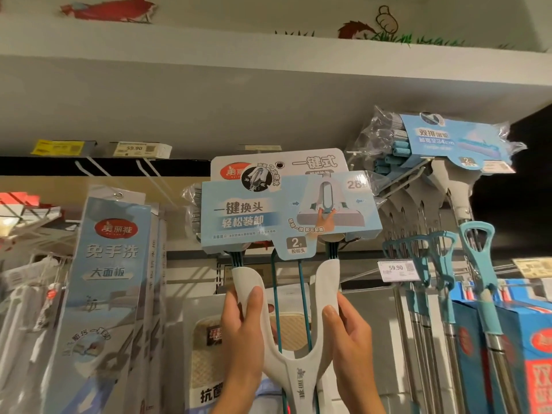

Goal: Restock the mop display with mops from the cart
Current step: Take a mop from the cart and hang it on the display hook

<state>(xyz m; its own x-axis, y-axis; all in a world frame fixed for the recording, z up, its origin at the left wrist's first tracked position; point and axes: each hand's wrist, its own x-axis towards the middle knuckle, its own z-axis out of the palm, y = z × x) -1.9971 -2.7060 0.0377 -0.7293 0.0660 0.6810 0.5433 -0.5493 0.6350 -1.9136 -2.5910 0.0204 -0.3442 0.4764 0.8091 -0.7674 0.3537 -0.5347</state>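
Both hands, left hand [243, 327] and right hand [349, 333], grip mop [286, 363]; tag [395, 268] reads 59.90.

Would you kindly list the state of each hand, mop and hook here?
Left hand: grips the mop's left fork arm.
Right hand: grips the right fork arm.
Held mop: raised upright, packaging card at hook height.
Empty hooks: nothing hanging.
Mops on right: hanging from hooks.
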